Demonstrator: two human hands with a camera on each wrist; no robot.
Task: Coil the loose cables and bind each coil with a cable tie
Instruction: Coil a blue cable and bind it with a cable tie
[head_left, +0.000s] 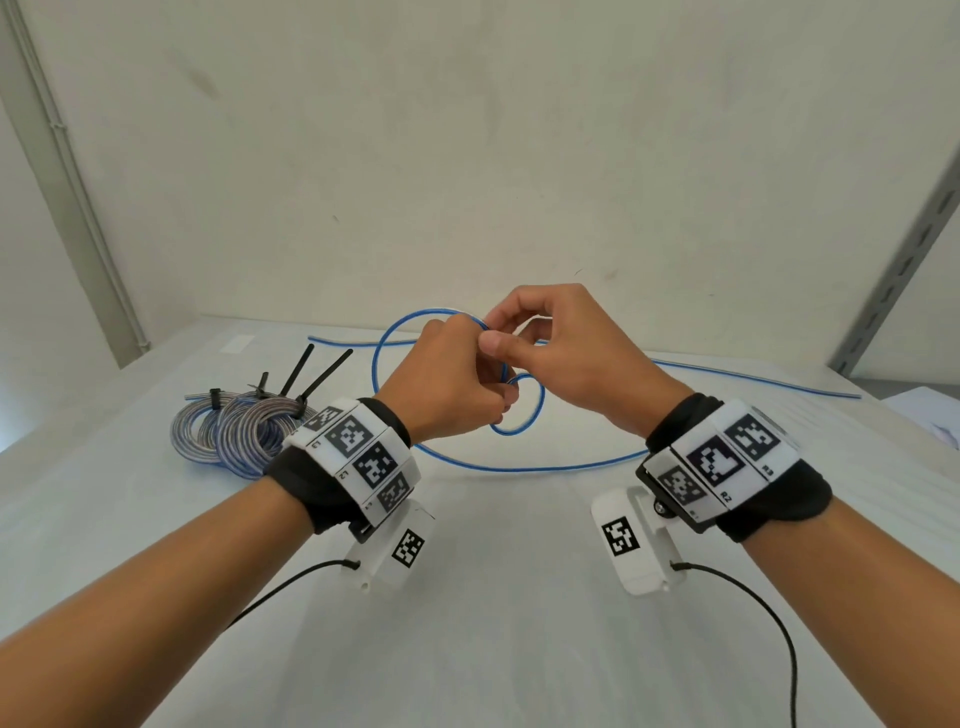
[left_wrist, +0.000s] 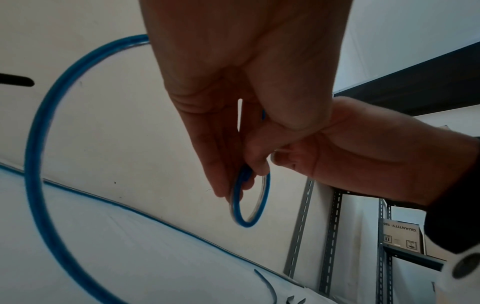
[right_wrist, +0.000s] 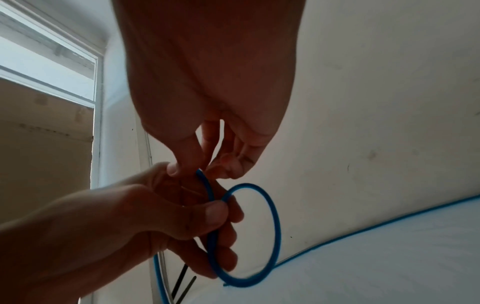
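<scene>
Coiling the blue cable (head_left: 511, 467) at frame centre: left hand (head_left: 447, 379) gripping the first small loops, right hand (head_left: 566, 353) pinching the strand. Bound coils (head_left: 234, 434) sitting left on tabletop (head_left: 493, 597); most cable remaining loose, tie pending.

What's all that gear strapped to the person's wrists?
Both forearms are bare, with no sleeves. Each wrist wears a black fabric band: left, right. Over each sits a curved white plate of black-and-white square code markers. Under each wrist hangs a white camera housing with its own marker, trailing a thin black cable.
</scene>
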